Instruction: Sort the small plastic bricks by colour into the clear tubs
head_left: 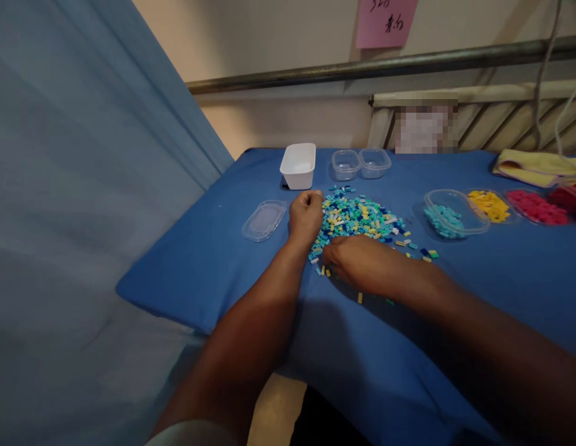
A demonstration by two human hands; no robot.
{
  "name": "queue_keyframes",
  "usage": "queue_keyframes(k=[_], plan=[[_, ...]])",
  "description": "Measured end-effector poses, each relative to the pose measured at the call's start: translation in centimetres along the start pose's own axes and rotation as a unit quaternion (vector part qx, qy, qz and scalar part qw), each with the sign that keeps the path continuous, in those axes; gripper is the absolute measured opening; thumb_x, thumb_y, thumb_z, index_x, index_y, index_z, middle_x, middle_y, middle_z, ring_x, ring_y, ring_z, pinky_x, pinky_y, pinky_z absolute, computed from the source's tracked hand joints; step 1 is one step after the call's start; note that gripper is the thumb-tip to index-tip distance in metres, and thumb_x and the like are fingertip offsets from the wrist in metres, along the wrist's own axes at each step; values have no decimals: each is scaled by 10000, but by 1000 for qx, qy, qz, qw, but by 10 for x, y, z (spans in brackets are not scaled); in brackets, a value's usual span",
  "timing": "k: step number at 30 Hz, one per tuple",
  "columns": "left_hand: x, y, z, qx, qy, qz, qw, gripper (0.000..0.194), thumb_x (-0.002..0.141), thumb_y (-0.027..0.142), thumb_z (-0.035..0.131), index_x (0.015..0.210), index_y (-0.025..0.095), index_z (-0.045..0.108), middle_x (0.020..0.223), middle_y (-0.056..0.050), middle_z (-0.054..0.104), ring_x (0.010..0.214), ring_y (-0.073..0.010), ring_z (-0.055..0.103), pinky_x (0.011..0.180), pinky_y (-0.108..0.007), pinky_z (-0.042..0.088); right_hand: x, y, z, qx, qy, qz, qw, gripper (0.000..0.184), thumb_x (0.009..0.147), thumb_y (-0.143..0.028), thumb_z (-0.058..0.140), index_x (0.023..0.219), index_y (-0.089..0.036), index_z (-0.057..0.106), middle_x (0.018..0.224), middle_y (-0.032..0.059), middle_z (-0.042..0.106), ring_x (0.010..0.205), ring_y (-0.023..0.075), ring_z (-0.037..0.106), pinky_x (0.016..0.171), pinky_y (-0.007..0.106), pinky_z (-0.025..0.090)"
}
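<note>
Bare forearms (474, 316) reach in from the foreground as we work beside a long light-blue curtain (83, 155), which fills our left, at a table covered with a blue sheet (186, 279). Beyond, a metal rail (292, 78) runs along the wall above a pale slatted frame (492, 94), and a folded yellow cloth (524, 166) lies at the far right. Before us spreads a loose heap of small pieces (357, 214) in turquoise, dark blue, green, yellow and white, mid-table.

Our left hand (306, 217) is curled into a fist at the heap's left edge; we cannot tell whether it holds anything. Our right hand (355, 260) is palm down, fingers bent close together at the near edge, their tips mostly hidden, so we cannot tell whether a piece is pinched there.

To the right of the heap stands a clear tub (476, 218) with turquoise pieces, with yellow pieces (490, 205) and pinkish-red pieces (536, 206) farther right. Behind the heap we see a white tub (301, 176) and two clear containers (346, 166) side by side. One flat clear lid (266, 221) lies left of our fist. Smallest of all, a stray yellow piece (360, 298) lies near our right wrist.
</note>
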State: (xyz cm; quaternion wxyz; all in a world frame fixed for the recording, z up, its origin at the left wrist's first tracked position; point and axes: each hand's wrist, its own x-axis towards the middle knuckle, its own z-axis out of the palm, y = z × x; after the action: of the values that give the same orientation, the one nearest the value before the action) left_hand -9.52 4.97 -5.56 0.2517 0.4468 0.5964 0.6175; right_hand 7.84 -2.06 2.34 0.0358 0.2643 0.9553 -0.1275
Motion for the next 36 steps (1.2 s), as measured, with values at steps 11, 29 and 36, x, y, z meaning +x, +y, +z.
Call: queue_keyframes(k=[11, 29, 36], plan=[[0, 1, -1, 17, -3, -5, 1000, 218, 972, 361, 662, 888, 184, 759, 847, -24, 738, 800, -179, 636, 763, -280, 479, 5, 3, 4, 37, 11, -27, 999, 190, 938, -95, 609, 979, -195, 764, 1016, 90, 815, 905, 233, 728, 720, 315, 391], [1, -1, 0, -10, 8, -10, 1000, 166, 956, 326, 680, 895, 188, 749, 861, -28, 746, 839, -179, 665, 789, -281, 494, 6, -33, 12, 12, 41, -35, 998, 280, 1011, -55, 534, 1084, -165, 781, 1044, 117, 797, 886, 224, 723, 743, 322, 453], [0, 3, -1, -7, 2, -3, 1000, 178, 956, 327, 679, 872, 188, 751, 848, -20, 736, 818, -171, 650, 777, -278, 481, 1, -42, 0, -5, 19, -43, 999, 290, 1005, -52, 542, 1107, -148, 796, 1070, 144, 803, 971, 260, 741, 757, 330, 481]])
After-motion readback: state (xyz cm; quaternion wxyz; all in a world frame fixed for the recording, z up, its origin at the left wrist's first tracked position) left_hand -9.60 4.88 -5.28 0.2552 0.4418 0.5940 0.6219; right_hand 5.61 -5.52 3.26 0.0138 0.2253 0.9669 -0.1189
